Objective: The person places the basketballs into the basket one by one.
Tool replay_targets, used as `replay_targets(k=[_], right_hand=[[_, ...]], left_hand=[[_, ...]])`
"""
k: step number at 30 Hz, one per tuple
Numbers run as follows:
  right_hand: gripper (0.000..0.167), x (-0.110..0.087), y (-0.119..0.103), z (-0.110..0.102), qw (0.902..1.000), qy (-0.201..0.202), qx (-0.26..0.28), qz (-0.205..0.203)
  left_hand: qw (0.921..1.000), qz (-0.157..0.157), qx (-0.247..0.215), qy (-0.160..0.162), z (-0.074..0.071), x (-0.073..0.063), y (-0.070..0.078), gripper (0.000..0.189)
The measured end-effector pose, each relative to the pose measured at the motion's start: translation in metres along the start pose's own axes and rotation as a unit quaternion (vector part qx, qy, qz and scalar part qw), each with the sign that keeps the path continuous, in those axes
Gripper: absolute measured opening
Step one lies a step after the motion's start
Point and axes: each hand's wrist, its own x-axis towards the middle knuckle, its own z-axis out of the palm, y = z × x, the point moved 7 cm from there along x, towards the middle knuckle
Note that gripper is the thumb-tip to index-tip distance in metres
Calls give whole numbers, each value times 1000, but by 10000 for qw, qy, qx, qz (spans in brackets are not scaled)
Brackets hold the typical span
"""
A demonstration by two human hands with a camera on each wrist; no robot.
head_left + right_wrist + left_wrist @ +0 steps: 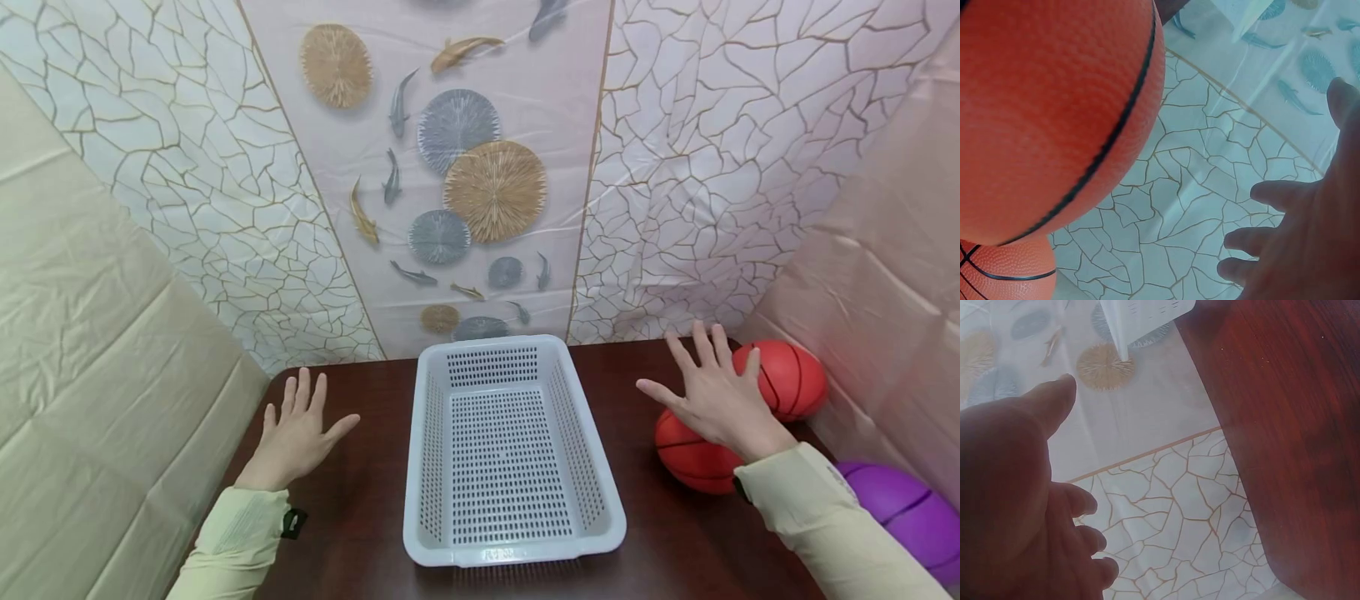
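Observation:
My left hand (291, 442) is held over the table's left side, fingers spread and nothing in its grasp. The right hand (718, 398), also spread and holding nothing, is over the right side, overlapping two red balls in the head view. The nearer red ball (696, 454) has black seam lines like a small basketball; it fills much of the right wrist view. Behind it, against the side wall, sits the other red ball (789, 379). Between the hands stands a light grey plastic basket (517, 552) with slotted walls and floor, and nothing lies inside it.
A purple ball (903, 517) with dark seams lies at the right edge, partly hidden by the right sleeve (832, 517). The dark brown table (345, 517) meets a patterned back wall (675, 208). Padded beige panels (82, 375) close in both sides.

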Motion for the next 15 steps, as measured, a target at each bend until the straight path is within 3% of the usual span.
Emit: replay_targets(k=[8, 11, 15], right_hand=[[96, -9, 9, 0, 9996, -106, 122, 251], [98, -20, 13, -5, 9989, 34, 282, 376], [100, -45, 20, -11, 9965, 401, 524, 508]], left_hand=[[10000, 46, -55, 43, 6, -7, 5, 99], [9989, 205, -356, 232, 10, -22, 22, 98], [9884, 384, -1397, 458, 26, -57, 57, 91]])
